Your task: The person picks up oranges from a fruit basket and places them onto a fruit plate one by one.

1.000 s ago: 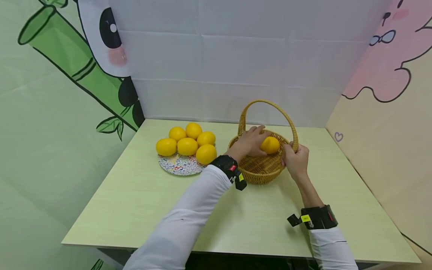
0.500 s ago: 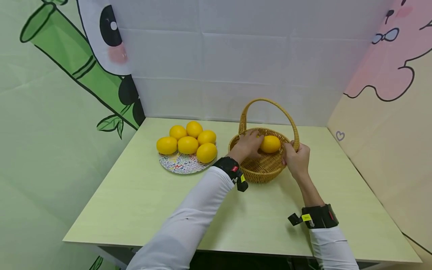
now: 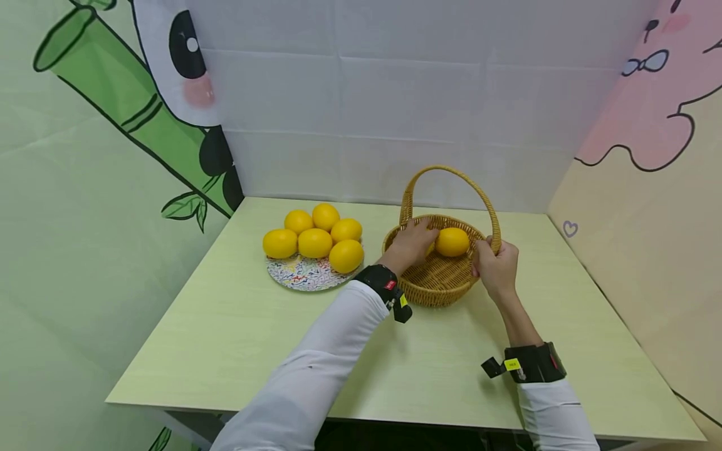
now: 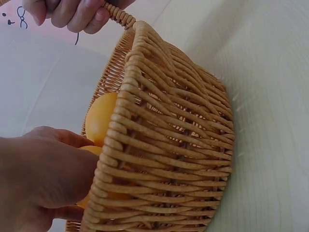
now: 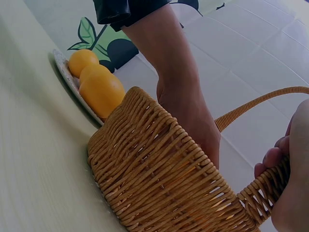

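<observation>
A round wicker basket (image 3: 437, 294) with a tall arched handle (image 3: 445, 168) stands on the table. My right hand (image 3: 497, 266) grips the base of the handle at the basket's right side. Inside the basket my left hand (image 3: 412, 244) curls round a lemon (image 4: 83, 200), mostly hidden by the hand and the wicker wall. Another lemon (image 3: 452, 242) lies in the basket just right of my left fingers. To the left, several lemons (image 3: 314, 243) are grouped on a speckled plate (image 3: 304, 275).
The pale table (image 3: 225, 351) has its front edge near my forearms. A white wall hanging (image 3: 361, 125) rises directly behind the table, and cartoon-printed cloths (image 3: 84, 250) flank it. The plate sits a short gap left of the basket.
My left hand has drawn slightly left inside the basket, away from the lemon at the right, which now shows fully. My right hand keeps its hold on the handle.
</observation>
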Motion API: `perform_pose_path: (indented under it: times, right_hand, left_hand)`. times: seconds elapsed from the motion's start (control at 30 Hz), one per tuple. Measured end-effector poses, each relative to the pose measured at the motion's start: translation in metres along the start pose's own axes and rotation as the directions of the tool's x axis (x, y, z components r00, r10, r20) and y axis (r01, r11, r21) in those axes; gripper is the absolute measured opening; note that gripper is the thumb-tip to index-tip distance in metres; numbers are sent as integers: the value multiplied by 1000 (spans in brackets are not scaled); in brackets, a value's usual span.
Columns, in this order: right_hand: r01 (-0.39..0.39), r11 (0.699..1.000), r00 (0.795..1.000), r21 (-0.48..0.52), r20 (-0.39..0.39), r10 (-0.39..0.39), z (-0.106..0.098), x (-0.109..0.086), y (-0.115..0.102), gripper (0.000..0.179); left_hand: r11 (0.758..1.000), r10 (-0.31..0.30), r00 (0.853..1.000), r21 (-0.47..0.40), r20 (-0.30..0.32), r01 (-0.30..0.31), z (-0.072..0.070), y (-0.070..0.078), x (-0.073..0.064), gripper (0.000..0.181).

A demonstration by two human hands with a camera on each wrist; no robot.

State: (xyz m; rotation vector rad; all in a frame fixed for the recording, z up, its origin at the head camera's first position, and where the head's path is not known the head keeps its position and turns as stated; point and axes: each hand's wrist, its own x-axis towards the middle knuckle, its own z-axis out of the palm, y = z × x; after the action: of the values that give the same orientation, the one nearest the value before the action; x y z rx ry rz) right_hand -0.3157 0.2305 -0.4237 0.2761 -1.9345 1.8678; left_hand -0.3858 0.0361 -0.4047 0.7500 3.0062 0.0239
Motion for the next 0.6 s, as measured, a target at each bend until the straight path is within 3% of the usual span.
perform_pose_path:
  times: [0.23, 0.5, 0.53, 0.6]
  right_hand:
    - [10, 1000, 1000, -7, 4, -10, 0, 1, 1, 46]
    - [8, 1000, 1000, -15, -5, -8, -1, 2, 3, 46]
    - [9, 1000, 1000, -17, -3, -10, -1, 2, 3, 46]
    - [13, 1000, 1000, -19, -1, -13, -1, 3, 3, 46]
  left_hand:
    - [999, 14, 999, -43, -30, -15, 2, -5, -6, 51]
    - [992, 30, 999, -121, -15, -32, 5, -12, 3, 62]
    - [991, 40, 999, -126, -32, -44, 11, -15, 11, 61]
    - [987, 60, 997, -145, -54, -67, 6, -17, 10, 61]
